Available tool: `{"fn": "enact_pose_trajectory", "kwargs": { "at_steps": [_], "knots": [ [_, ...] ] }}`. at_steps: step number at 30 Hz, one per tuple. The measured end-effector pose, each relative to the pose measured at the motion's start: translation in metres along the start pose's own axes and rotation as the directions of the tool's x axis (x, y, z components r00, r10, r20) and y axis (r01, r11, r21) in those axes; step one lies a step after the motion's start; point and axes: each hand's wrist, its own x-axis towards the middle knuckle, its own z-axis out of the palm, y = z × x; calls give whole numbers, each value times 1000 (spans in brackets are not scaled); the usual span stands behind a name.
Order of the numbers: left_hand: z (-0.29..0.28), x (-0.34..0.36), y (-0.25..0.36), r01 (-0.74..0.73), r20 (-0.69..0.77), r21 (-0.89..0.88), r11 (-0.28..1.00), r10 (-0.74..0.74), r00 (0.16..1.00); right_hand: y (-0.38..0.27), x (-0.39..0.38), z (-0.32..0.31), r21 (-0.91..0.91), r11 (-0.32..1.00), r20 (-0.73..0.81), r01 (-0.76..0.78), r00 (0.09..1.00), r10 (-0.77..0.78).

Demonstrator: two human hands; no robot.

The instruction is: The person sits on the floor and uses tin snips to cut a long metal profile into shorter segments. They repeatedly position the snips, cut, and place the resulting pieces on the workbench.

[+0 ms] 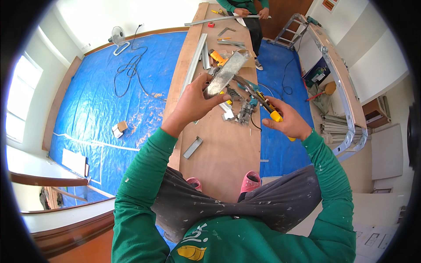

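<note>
Between its fingers and thumb, my left hand (193, 101) grips a short grey metal channel piece (228, 73), raised over the board. My right hand (293, 122) is closed on tin snips (275, 115) with yellow handles. The blades of the snips point toward the channel piece, and I cannot tell whether they touch it. Another short metal piece (193, 147) lies on the wooden board (223, 160) in front of me. Beyond my hands are a yellow tool (218, 57) and a heap of small metal brackets (245, 113), partly hidden.
Long metal profiles (194, 61) lie along the board. At its far end a person (247, 15) in a green sleeve holds a metal strip (219, 19). Blue sheeting (101, 92) covers the floor, with a cable (131, 70) and fan (118, 36) at left. A ladder-like metal frame (337, 74) stands right.
</note>
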Motion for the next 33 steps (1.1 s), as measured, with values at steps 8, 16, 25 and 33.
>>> {"fn": "enact_pose_trajectory", "kwargs": {
  "at_steps": [8,16,25,33],
  "knots": [
    [8,5,2,230,113,-513,827,-201,973,-11,-4,2,-41,997,-90,72,993,-76],
    [9,5,6,300,219,-505,810,-216,951,-35,-3,7,-377,888,-263,264,888,-376],
    [0,4,18,300,220,-462,835,-220,950,-72,-7,10,-400,882,-243,249,899,-364],
    [-9,12,2,314,216,-418,853,-242,946,-82,-13,10,-354,870,-362,342,808,-465]
  ]
}}
